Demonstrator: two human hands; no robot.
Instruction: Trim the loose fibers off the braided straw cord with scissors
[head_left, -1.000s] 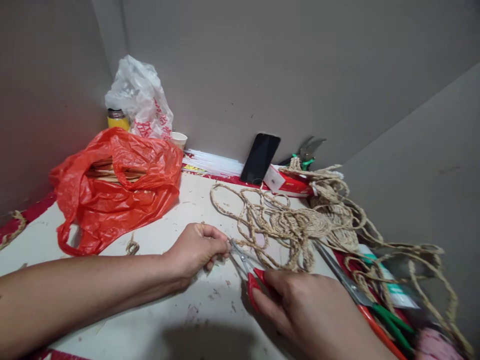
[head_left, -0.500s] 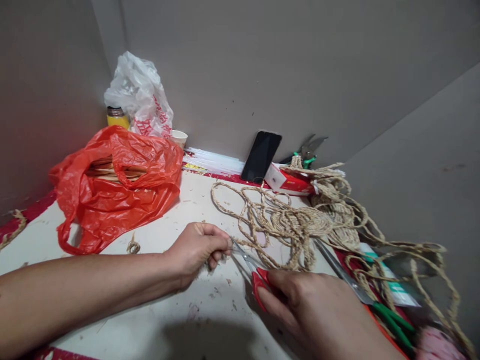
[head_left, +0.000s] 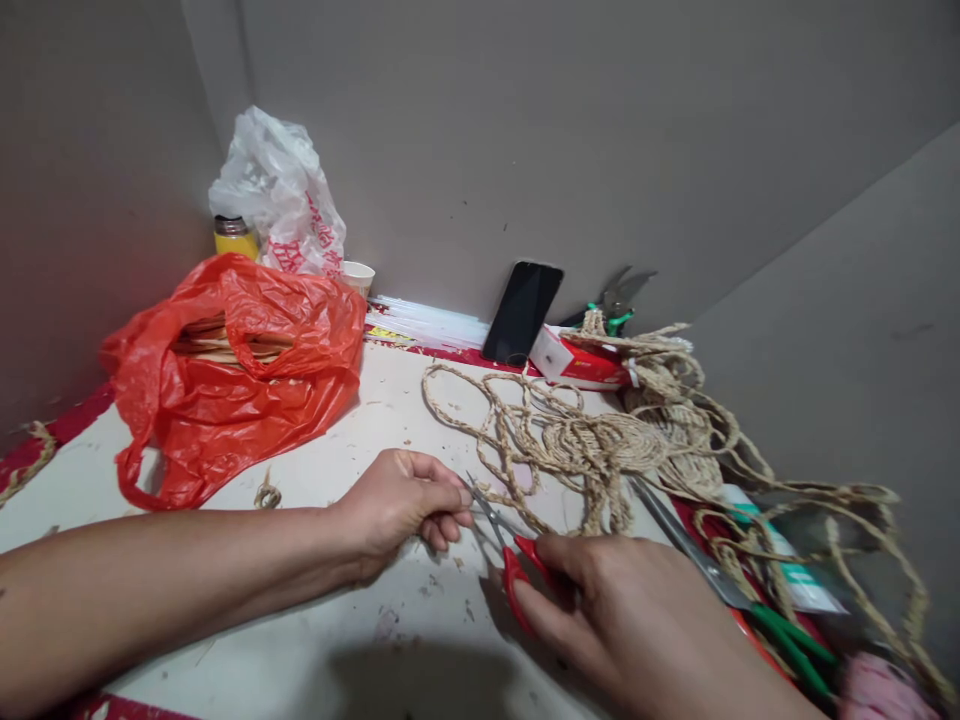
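Observation:
My left hand (head_left: 401, 503) rests on the white table top (head_left: 322, 620) with its fingers curled, pinching a piece of braided straw rope that I can barely see. My right hand (head_left: 634, 625) grips small red-handled scissors (head_left: 504, 545), whose blades point up-left at the left fingertips. Just behind them a tangle of braided straw rope (head_left: 600, 450) lies with a flat coil in its middle and trails off to the right.
A red plastic bag (head_left: 225, 375) of flat strips lies at the left, with a white bag (head_left: 281, 200), yellow jar (head_left: 235, 238) and paper cup (head_left: 358, 275) behind it. A black phone (head_left: 523, 312) leans on the wall. Green-handled shears (head_left: 739, 595) lie at the right, pliers (head_left: 619, 295) at the back.
My right hand and the scissors have shifted slightly right and down. My left hand has edged right, its fingertips closer to the blades.

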